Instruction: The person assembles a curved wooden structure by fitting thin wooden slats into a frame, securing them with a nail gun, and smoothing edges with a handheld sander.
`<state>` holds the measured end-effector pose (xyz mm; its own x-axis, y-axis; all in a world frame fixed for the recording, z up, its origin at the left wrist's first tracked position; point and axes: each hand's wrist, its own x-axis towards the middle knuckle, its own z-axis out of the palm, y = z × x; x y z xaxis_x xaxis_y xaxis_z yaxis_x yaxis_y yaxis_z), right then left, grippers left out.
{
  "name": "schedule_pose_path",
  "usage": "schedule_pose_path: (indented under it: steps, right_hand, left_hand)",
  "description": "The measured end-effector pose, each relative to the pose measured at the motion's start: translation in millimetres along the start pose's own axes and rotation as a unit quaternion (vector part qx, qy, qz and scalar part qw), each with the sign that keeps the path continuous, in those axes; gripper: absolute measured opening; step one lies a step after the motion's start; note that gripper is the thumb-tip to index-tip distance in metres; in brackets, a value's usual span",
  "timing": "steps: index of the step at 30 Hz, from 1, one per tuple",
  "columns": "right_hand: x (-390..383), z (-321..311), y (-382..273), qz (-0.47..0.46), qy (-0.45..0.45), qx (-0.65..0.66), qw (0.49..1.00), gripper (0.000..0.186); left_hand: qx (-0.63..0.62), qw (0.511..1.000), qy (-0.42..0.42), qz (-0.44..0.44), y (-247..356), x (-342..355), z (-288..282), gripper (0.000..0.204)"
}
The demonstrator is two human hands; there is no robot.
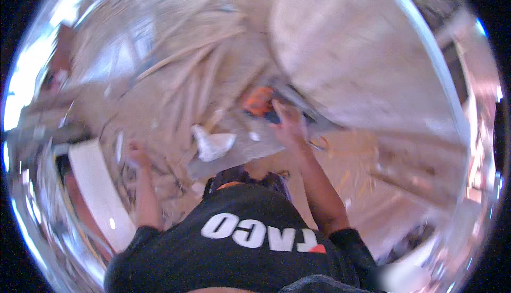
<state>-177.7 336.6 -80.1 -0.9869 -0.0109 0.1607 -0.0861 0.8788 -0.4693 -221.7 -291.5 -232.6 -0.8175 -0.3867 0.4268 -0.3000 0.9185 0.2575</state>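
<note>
An orange and black object, likely a tool [258, 101], lies blurred on a dark grey sheet [247, 157] near the middle. My right hand [288, 120] is over its right side, fingers stretched out; whether they touch it is unclear. A crumpled white item [215, 144] rests on the sheet below and left of the orange object. My left hand [138, 152] hangs out to the left, its fingers smeared by motion, beside scattered sticks and scraps.
A large curved pale panel [351, 53] fills the upper right. Loose wooden strips [197, 80] lie across the brown floor [250, 10]. A long white board [96, 181] is at the lower left, and wooden boards [415, 168] are at the right.
</note>
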Motion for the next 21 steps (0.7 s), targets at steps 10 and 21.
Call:
schedule_pose_path:
  steps: [10, 21]
  right_hand:
    - [-78, -59, -1, 0.106, 0.116, 0.023, 0.987, 0.042]
    - [-231, -62, 5, 0.358, 0.148, 0.002, 0.922, 0.031]
  left_hand:
    - [-0.105, 0.902, -0.103, 0.405, 202, 290, 77, 0.034]
    - [-0.083, 0.929, -0.181, 0.311, 263, 248, 88, 0.037]
